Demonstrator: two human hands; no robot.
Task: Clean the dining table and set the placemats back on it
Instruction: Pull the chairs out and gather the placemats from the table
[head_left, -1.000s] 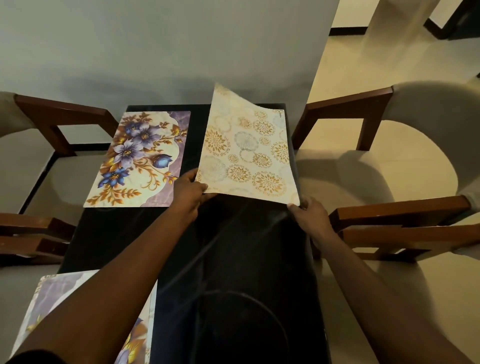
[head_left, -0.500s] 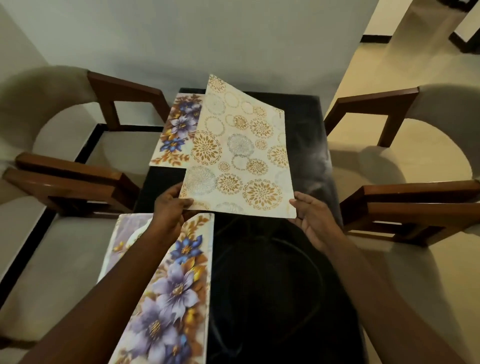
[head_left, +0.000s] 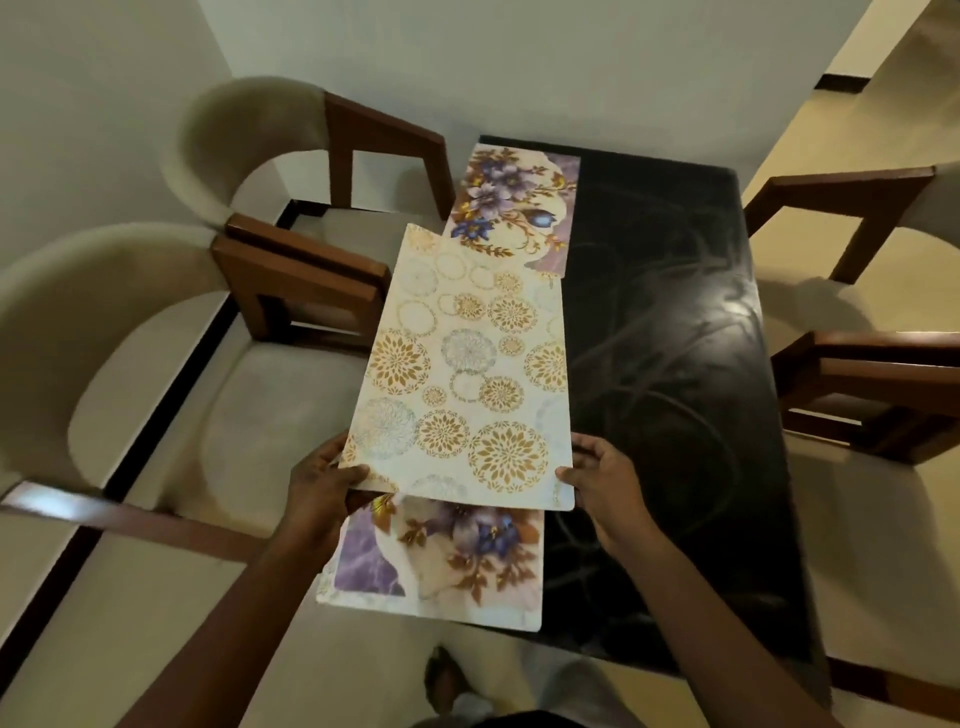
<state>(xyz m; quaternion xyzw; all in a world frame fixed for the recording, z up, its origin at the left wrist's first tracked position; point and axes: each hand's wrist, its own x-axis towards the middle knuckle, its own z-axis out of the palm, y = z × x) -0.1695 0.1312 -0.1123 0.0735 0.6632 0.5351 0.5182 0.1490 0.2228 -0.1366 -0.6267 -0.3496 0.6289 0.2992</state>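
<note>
We hold the circle-patterned placemat (head_left: 467, 374) by its near edge, over the left side of the dark tabletop (head_left: 665, 364). Our left hand (head_left: 322, 483) pinches the near left corner, thumb on top and fingers underneath. Our right hand (head_left: 605, 483) grips the near right corner with the thumb pressed on top, and its fingers seem to lie along the mat's right edge, though the blur makes that hard to confirm. The mat covers the far part of the near flowered placemat (head_left: 457, 561), which lies flat at the tabletop's near left corner. Its far end overlaps the near edge of the far flowered placemat (head_left: 514, 208). Two cushioned chairs (head_left: 104, 338) stand along the left side, and wooden chair arms (head_left: 857, 364) show on the right.
</note>
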